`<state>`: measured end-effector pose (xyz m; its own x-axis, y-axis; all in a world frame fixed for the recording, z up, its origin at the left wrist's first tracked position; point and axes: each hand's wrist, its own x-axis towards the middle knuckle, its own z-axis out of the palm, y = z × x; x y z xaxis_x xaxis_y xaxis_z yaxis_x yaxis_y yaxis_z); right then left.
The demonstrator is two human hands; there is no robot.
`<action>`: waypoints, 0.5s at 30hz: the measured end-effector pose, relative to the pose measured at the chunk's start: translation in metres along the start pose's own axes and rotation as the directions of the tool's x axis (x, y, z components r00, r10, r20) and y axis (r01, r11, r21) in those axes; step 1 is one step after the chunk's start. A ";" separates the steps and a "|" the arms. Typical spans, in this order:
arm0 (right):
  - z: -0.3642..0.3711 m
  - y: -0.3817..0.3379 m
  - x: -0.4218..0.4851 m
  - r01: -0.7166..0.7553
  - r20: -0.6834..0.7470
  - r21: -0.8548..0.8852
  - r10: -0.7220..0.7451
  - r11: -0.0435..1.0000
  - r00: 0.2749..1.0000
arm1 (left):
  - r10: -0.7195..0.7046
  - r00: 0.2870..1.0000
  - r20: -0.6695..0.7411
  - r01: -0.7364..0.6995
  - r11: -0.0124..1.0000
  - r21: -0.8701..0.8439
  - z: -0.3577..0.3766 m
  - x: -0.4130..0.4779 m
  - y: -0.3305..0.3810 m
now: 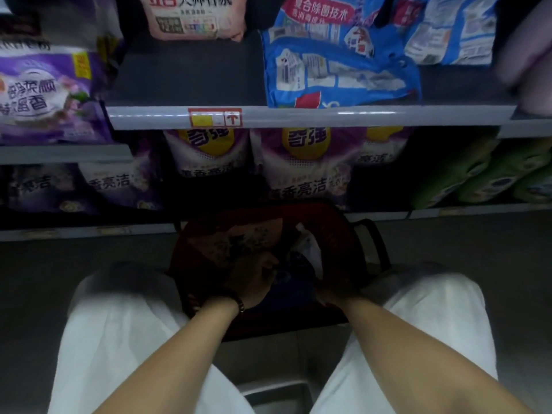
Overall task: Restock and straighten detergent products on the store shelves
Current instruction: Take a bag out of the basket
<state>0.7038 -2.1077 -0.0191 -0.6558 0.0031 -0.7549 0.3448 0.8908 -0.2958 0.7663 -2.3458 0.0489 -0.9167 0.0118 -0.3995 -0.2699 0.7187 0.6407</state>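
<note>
At upper right of the frame we read "复合除菌技术" on a blue detergent bag (316, 11). Below the shelf edge, we read "奇强" and "亮洁" on a purple bag (304, 165). The price tag (214, 118) at the shelf edge shows an arrow; we cannot read its figures.

A grey upper shelf (185, 82) is loaded with a pink detergent bag (191, 19) at the back and blue bags (340, 76) lying flat — one reaches the front rail. On the lower shelf (379, 216), purple bags (307, 165) are stood upright, green bags (478, 174) beside them — a red basket (340, 234) is set on the grey floor (89, 258)
</note>
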 end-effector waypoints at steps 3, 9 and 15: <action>0.009 0.004 0.009 -0.008 -0.039 0.038 0.010 0.999 0.999 | -0.027 1.000 -0.002 0.027 0.999 -0.028 0.001 -0.002 0.002; 0.004 -0.003 -0.001 0.066 -0.072 -0.015 -0.067 0.998 0.995 | -0.045 0.999 0.022 0.046 0.998 -0.042 0.004 -0.011 0.006; -0.007 -0.013 -0.031 0.190 -0.043 -0.222 -0.204 0.956 0.978 | -0.020 1.000 0.011 0.021 0.999 -0.041 0.002 -0.023 0.012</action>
<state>0.7147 -2.1160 0.0124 -0.7405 -0.1590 -0.6530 0.0562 0.9536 -0.2959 0.7844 -2.3361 0.0640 -0.9077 0.0047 -0.4196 -0.3010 0.6894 0.6588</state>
